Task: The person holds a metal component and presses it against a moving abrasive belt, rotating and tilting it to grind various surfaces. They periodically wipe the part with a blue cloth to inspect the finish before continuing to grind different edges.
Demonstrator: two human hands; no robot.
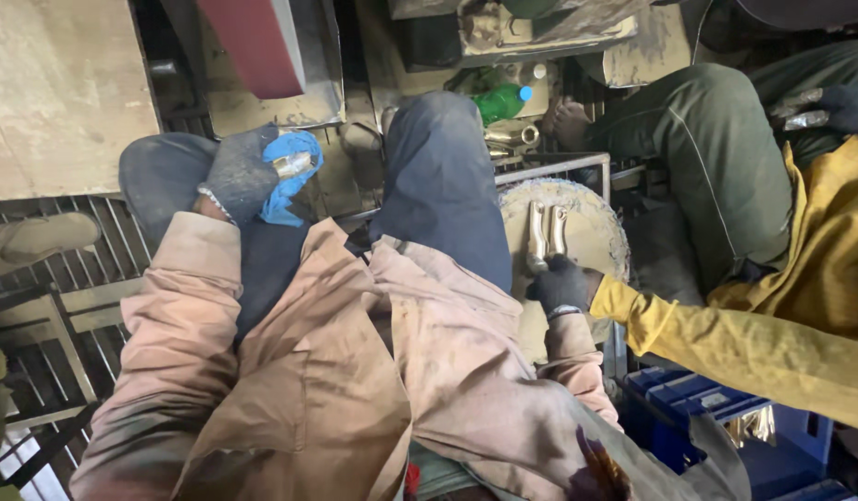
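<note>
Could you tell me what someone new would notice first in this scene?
The left hand, in a dark glove, rests on the knee holding a small shiny metal piece against a bright blue cloth. At the right, the right hand, also gloved, holds two metal pieces against a round buffing wheel. A co-worker's yellow sleeve reaches in beside it.

Metalworking shop, polishing/buffing station by the look of it. Evidence: steel grating floor [39, 315] underfoot, grimy and dust-caked. Round buffing wheel [577, 232] in a metal frame, two shiny metal parts [547, 234] lying against it. Worn plywood board [58, 93] at the top left corner. Blue plastic crate [717, 417] at the lower right with more bright metal pieces in it. Everyone wears heavy dirty work clothes and dark gloves; a second worker in a yellow jacket [800, 306] sits close on the right. Green plastic bottle [501, 100] stashed among machine parts at the top.
</note>
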